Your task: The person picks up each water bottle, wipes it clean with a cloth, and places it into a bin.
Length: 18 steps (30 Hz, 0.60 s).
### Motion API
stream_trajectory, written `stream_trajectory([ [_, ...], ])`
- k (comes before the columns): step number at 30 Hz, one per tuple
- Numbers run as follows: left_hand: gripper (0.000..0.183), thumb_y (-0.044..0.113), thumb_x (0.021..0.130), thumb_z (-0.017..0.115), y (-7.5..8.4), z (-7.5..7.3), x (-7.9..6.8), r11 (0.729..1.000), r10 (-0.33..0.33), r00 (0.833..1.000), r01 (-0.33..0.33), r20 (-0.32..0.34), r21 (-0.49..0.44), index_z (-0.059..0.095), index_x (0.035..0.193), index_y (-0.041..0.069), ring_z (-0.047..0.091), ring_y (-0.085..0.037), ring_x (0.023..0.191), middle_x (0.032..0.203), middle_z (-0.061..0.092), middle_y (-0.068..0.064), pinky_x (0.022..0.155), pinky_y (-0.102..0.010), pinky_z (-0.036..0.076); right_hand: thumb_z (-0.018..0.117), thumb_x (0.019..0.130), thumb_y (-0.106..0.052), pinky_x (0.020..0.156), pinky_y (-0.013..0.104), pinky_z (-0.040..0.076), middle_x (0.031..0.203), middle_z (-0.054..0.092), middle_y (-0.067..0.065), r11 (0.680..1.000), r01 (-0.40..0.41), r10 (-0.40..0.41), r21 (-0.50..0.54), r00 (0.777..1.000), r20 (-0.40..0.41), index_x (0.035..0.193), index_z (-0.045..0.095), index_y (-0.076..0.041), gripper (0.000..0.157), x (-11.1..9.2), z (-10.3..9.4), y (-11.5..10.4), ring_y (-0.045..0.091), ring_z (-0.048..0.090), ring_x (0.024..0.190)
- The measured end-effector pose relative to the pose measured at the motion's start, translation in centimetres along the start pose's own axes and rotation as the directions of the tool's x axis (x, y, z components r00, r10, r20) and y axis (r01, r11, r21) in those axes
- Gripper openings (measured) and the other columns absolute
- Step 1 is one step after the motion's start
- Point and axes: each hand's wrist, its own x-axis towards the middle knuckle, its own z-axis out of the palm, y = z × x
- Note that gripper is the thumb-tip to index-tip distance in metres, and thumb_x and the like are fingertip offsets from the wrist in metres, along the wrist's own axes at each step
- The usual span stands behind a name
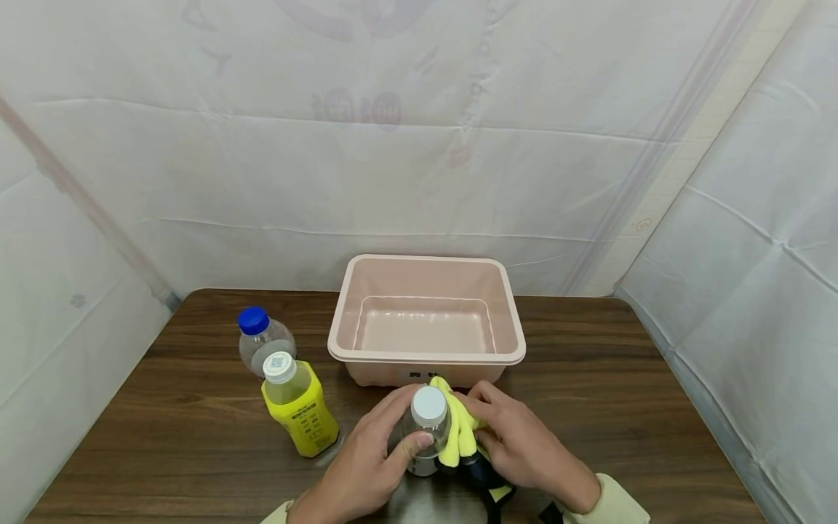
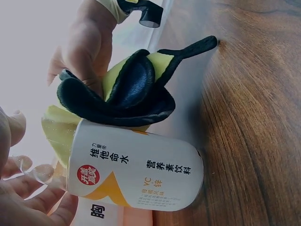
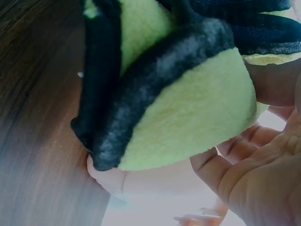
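My left hand (image 1: 376, 451) grips a clear bottle (image 1: 429, 429) with a white cap, thumb in front and fingers round the far side. A white label with orange and black print wraps this bottle (image 2: 136, 169) in the left wrist view. Just to its right, my right hand (image 1: 517, 437) pinches a yellow-green glove (image 1: 458, 429) with dark navy parts. The glove's dark folds (image 2: 127, 94) lie against the bottle's side in the left wrist view. Close up in the right wrist view, the glove (image 3: 197, 108) hangs folded beside my right fingers (image 3: 273, 84).
Behind the hands stands a pink plastic bin (image 1: 425, 359) with a label on its front. To the left are a yellow-wrapped bottle (image 1: 304, 418) with a white cap and a clear bottle (image 1: 265, 342) with a blue cap. White sheeting (image 1: 419, 182) surrounds the wooden table (image 1: 622, 393).
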Motion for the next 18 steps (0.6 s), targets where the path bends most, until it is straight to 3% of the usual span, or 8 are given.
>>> stream_trajectory([
  [8, 0.053, 0.036, 0.103, 0.064, -0.1, 0.0, 0.0, 1.000, 0.003, 1.000, -0.003, -0.006, 0.004, 0.050, 0.152, 0.020, 0.056, -0.009, 0.136, 0.151, 0.053, 0.013, 0.114, -0.039, 0.050, 0.067, 0.097, 0.001, 0.068, 0.016, 0.045, 0.099, 0.054, -0.011, 0.999, -0.022, 0.025, -0.050, 0.998, 0.061, 0.151, 0.056, -0.028, 0.062, -0.2, 0.5, 0.4, -0.004, 0.047, 0.078],
  [18, 0.051, 0.037, 0.104, 0.063, -0.1, 0.0, 0.0, 1.000, 0.004, 1.000, -0.004, -0.006, 0.009, 0.046, 0.152, 0.035, 0.056, -0.009, 0.135, 0.150, 0.053, 0.013, 0.113, -0.040, 0.050, 0.065, 0.099, -0.004, 0.065, 0.015, 0.043, 0.093, 0.050, -0.013, 0.993, -0.057, 0.069, -0.101, 0.991, 0.113, 0.148, 0.059, -0.029, 0.055, -0.2, 1.7, 1.1, -0.003, 0.043, 0.074],
])
